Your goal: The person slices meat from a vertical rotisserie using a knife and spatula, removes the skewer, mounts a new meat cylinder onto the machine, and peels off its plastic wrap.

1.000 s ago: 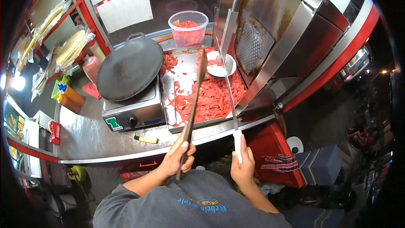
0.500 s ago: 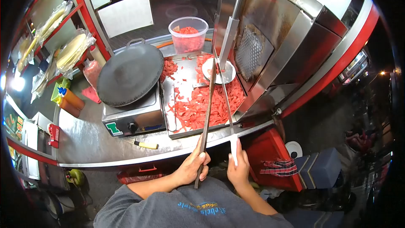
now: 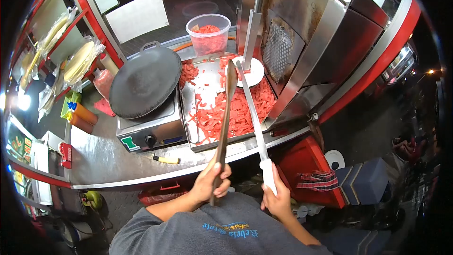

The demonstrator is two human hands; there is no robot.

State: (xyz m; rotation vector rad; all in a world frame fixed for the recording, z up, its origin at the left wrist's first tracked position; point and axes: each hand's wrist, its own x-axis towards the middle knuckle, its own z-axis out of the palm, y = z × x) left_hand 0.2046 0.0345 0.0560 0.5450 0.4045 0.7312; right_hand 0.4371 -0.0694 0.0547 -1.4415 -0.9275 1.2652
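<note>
In my left hand (image 3: 211,182) is a long, slim brownish tool (image 3: 223,127) with a wider, flat far end; its exact kind I cannot make out. My right hand (image 3: 278,200) grips the white handle of a long knife (image 3: 255,120). Both tools reach forward over a metal tray (image 3: 189,113) with red strips of meat (image 3: 238,113) spread in it. Their far ends lie close together in view, before a round white plate (image 3: 255,73) at the foot of the upright spit (image 3: 253,33). Whether they touch meat there I cannot tell.
Left of the tray, a black griddle pan (image 3: 146,82) sits on a steel stove (image 3: 155,134). A clear tub (image 3: 210,45) of red meat stands behind. The vertical grill (image 3: 302,42) rises on the right. A yellow-handled knife (image 3: 166,159), sauce bottles (image 3: 81,115) and bagged flatbreads (image 3: 82,61) are at left.
The knife has tilted, its blade now showing broad and its tip shifted slightly left. My left hand has come a little lower and left with its tool. The view has shifted slightly.
</note>
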